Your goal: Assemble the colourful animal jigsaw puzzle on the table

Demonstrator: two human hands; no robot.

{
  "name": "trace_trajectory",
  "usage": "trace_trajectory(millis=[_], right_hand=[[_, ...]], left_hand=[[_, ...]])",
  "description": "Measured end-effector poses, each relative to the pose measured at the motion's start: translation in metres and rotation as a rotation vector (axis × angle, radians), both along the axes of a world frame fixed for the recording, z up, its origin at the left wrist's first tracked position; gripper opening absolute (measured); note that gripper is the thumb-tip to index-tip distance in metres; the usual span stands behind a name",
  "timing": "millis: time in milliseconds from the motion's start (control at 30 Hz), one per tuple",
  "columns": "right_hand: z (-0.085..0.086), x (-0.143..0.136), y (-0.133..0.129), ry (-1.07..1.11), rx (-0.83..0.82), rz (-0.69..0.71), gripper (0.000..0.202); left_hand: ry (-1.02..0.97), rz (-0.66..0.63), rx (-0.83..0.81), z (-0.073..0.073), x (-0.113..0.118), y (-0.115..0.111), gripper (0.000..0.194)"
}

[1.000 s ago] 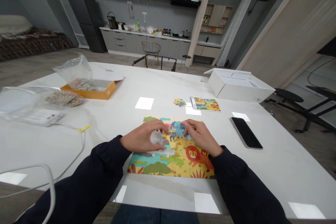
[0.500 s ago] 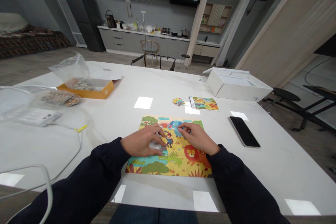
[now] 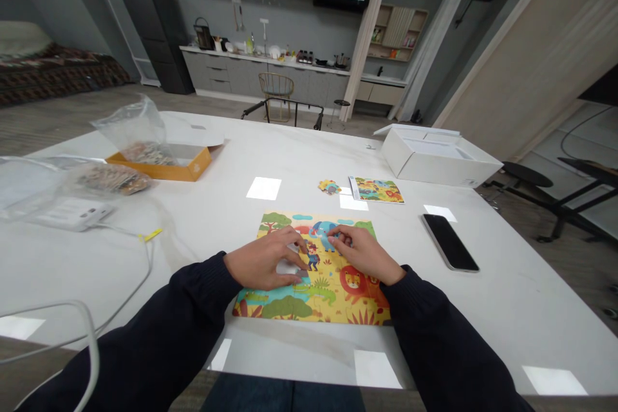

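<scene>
Two hands reach over one jigsaw puzzle [image 3: 321, 286], which lies flat on the white surface [image 3: 226, 209] in front of the person. The left hand [image 3: 265, 262] is above the left part of the puzzle; its thumb and fingers [image 3: 293, 236] stand apart, like a curved opening, with the tips beside the printed figure with a hat. Inside this opening, a white gap [image 3: 288, 266] shows in the picture. The right hand [image 3: 369, 254] is above the right part, fingers bent and tips near together over the blue elephant; whether they grip a piece, I cannot tell.

Beyond the puzzle are one small group of loose pieces [image 3: 329, 187], whose number I cannot count, and one picture card [image 3: 379, 190]. One phone [image 3: 450, 243] lies at right, one white box [image 3: 437, 164] farther back. At left are one orange box [image 3: 190, 170] and two plastic bags [image 3: 142, 119]. Between the puzzle and the near edge, a strip of surface gives some room; wider room is between puzzle and phone.
</scene>
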State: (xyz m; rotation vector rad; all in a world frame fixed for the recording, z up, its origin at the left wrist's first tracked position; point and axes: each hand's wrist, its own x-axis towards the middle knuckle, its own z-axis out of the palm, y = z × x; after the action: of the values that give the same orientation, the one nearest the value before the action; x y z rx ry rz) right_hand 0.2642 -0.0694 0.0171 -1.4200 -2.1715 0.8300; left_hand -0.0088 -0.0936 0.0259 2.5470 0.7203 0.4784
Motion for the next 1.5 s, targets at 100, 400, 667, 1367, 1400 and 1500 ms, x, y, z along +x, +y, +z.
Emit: trace_trajectory(millis=[100,400,667,1367,1400,1500], right_hand=[[0.001,0.000,0.000,0.004,-0.011,0.004,0.027],[0.003,0.008,0.003,0.069,-0.112,0.027,0.032],[0.010,0.004,0.084,-0.062,0.099,-0.065,0.036],[0.012,-0.048,0.108,0.128,0.250,-0.268,0.061],[0.015,-0.056,0.093,0.197,0.180,-0.210,0.064],[0.021,-0.078,0.051,0.334,-0.014,-0.127,0.061]], left_hand=[[-0.057,0.069,0.013,-0.001,-0.005,0.006,0.022],[-0.139,0.577,0.167,-0.022,-0.060,0.052,0.018],[-0.188,0.574,0.150,-0.036,-0.053,0.060,0.018],[-0.327,0.544,0.177,-0.018,-0.039,0.044,0.024],[-0.353,0.535,0.146,-0.016,-0.034,0.040,0.029],[-0.448,0.512,0.054,-0.010,-0.019,0.030,0.044]])
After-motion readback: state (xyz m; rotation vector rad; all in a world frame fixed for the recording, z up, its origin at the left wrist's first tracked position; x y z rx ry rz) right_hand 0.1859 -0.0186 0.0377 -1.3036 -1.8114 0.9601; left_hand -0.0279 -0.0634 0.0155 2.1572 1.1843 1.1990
